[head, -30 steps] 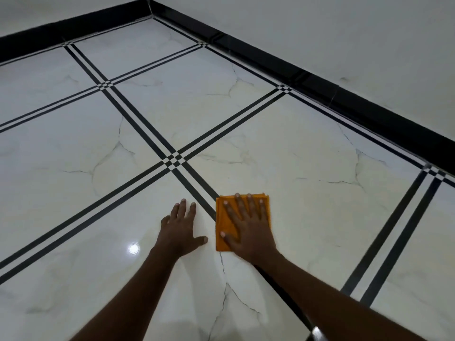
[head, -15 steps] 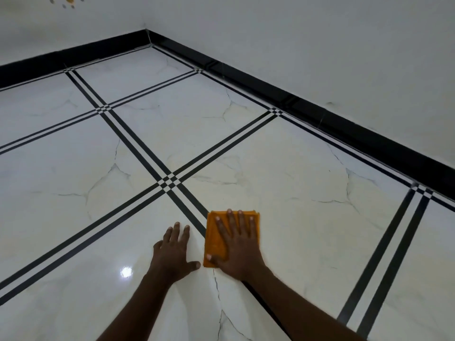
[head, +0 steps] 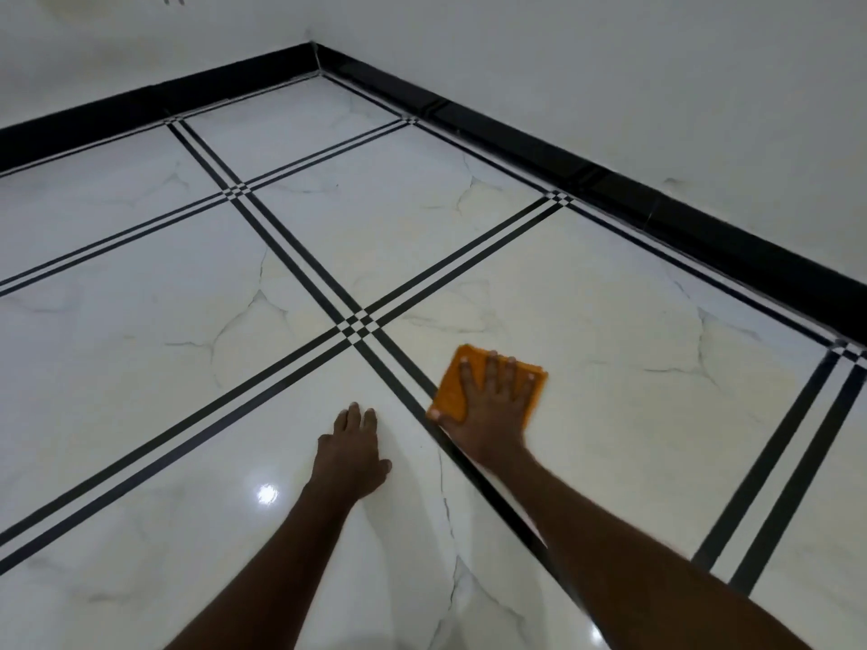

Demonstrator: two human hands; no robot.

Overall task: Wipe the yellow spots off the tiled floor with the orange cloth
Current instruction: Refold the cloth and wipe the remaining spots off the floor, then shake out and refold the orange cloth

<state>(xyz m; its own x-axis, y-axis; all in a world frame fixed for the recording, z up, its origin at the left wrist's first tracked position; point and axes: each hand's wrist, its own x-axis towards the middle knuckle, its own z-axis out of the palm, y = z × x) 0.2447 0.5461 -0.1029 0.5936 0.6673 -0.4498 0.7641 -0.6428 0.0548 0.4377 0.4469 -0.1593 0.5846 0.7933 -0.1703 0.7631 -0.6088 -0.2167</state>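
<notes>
Glossy white tiled floor (head: 586, 293), black double grout lines, black skirting (head: 703, 227) at upper right. My right hand (head: 492, 405) presses flat, fingers spread, on the orange cloth (head: 452, 387) at centre-right, for wiping pressure. My left hand (head: 349, 455) lies open on the floor, bracing. No yellow spots visible near the cloth.

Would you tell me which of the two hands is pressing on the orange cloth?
The right hand, fingers spread flat on the orange cloth; the left hand rests on bare tile.
</notes>
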